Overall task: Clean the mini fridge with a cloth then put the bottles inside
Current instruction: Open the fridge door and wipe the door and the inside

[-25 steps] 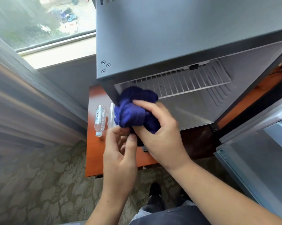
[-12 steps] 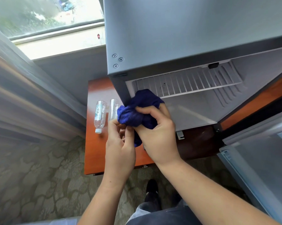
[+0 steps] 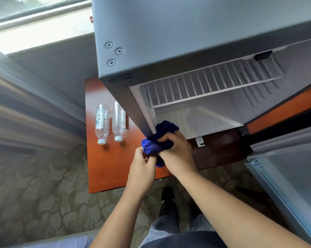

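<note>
the bunched blue cloth (image 3: 160, 138) is gripped in the curled right hand (image 3: 176, 151) and pressed to the open mini fridge's (image 3: 186, 42) lower left front edge; its hanging end is pinched by the left hand (image 3: 142, 169). compared with a second ago, the cloth is held lower on that edge. two water bottles (image 3: 102, 122) are laid alongside on the wooden table (image 3: 108, 167).

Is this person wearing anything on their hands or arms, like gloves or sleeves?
No. The left hand and right hand are bare, without gloves, and no ring shows. Both forearms are uncovered to the picture's lower edge: no sleeve, watch or bracelet in view.
</note>
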A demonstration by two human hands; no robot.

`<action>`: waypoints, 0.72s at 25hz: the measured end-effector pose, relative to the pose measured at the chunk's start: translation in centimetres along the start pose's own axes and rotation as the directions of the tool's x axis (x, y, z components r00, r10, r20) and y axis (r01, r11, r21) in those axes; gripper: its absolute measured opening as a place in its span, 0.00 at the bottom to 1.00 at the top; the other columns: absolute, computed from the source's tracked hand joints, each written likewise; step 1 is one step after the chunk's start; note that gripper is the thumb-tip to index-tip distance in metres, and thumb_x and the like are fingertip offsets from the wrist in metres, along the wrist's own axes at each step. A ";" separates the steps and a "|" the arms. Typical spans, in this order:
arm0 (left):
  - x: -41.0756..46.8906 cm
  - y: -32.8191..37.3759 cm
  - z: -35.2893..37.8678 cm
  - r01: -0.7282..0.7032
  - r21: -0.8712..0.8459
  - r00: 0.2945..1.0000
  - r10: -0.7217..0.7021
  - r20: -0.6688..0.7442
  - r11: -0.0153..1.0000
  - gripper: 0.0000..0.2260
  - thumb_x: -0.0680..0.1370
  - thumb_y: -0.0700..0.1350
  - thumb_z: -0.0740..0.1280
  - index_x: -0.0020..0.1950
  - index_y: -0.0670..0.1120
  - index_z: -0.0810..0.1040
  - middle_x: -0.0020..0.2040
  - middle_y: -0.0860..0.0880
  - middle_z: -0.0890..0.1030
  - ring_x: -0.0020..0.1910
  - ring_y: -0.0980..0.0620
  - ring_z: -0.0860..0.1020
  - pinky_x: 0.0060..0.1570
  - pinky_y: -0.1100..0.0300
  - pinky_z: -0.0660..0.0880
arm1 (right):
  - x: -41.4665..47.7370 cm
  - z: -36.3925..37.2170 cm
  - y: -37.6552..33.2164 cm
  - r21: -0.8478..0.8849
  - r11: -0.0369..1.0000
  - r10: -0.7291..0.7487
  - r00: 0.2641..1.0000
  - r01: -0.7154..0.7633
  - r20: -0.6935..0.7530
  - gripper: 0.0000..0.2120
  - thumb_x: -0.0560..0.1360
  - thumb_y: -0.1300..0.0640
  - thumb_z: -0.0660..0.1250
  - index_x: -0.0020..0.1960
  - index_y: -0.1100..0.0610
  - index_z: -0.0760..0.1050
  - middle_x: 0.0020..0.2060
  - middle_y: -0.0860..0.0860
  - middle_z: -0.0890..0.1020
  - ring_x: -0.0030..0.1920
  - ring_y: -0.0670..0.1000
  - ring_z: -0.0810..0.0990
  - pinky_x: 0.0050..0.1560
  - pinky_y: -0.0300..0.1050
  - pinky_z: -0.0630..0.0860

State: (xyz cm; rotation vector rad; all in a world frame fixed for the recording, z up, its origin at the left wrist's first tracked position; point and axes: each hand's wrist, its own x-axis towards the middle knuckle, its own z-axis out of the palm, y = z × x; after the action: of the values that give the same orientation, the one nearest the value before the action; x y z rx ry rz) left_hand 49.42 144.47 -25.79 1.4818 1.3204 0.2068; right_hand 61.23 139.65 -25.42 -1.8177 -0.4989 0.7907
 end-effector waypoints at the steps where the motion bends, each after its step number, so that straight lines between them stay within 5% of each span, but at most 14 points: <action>1: 0.6 -0.6 0.2 0.046 0.013 0.998 -0.046 0.030 0.999 0.06 0.79 0.51 0.64 0.56 0.56 0.75 0.47 0.60 0.84 0.49 0.57 0.83 0.56 0.44 0.80 | 0.7 0.1 0.8 -0.057 0.998 0.020 1.000 -0.019 0.010 0.17 0.64 0.69 0.73 0.34 0.46 0.79 0.44 0.42 0.81 0.45 0.40 0.80 0.44 0.36 0.74; 3: 1.5 -1.3 1.0 0.134 0.023 0.987 -0.135 0.082 0.991 0.09 0.77 0.52 0.64 0.56 0.55 0.76 0.49 0.57 0.86 0.52 0.54 0.84 0.57 0.46 0.80 | 2.0 0.5 2.3 -0.180 0.983 0.051 0.998 -0.045 0.028 0.16 0.64 0.69 0.70 0.36 0.47 0.79 0.43 0.44 0.82 0.43 0.41 0.78 0.43 0.32 0.68; 6: 2.8 -2.4 2.9 0.227 -0.002 0.967 -0.225 0.119 0.974 0.08 0.76 0.42 0.63 0.54 0.48 0.77 0.47 0.49 0.86 0.50 0.45 0.85 0.45 0.52 0.78 | 3.4 1.2 4.3 -0.278 0.951 0.144 0.989 -0.136 0.011 0.14 0.65 0.71 0.65 0.40 0.54 0.81 0.43 0.48 0.83 0.39 0.41 0.75 0.39 0.25 0.67; 10: 4.1 -3.5 4.2 0.273 -0.014 0.953 -0.268 0.142 0.962 0.14 0.67 0.42 0.60 0.50 0.43 0.77 0.41 0.48 0.85 0.43 0.48 0.80 0.41 0.52 0.71 | 4.6 1.9 6.3 -0.317 0.931 0.193 0.981 -0.182 0.002 0.18 0.66 0.73 0.62 0.42 0.54 0.82 0.40 0.46 0.80 0.41 0.46 0.75 0.38 0.24 0.67; 14: 4.1 -2.8 4.7 0.233 0.038 0.958 -0.236 0.163 0.972 0.08 0.70 0.38 0.61 0.46 0.44 0.78 0.44 0.41 0.85 0.41 0.48 0.78 0.41 0.53 0.71 | 5.2 0.9 7.3 -0.283 0.934 0.236 0.971 -0.216 0.038 0.17 0.66 0.73 0.66 0.44 0.54 0.83 0.41 0.45 0.81 0.42 0.45 0.77 0.39 0.25 0.68; 18: 3.6 -0.1 7.5 0.079 0.020 0.965 -0.081 0.247 0.997 0.17 0.76 0.29 0.58 0.50 0.49 0.77 0.36 0.51 0.77 0.32 0.56 0.73 0.33 0.65 0.69 | 5.6 -3.0 7.6 -0.166 0.951 0.247 0.965 -0.259 -0.090 0.09 0.70 0.66 0.71 0.48 0.55 0.80 0.44 0.48 0.85 0.47 0.50 0.82 0.46 0.37 0.72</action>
State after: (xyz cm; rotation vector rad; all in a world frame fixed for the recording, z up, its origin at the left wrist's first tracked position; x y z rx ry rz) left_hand 56.04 142.99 -30.60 1.4090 1.1761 -0.0374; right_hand 67.10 138.58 -33.31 -2.0951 -0.3011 0.8763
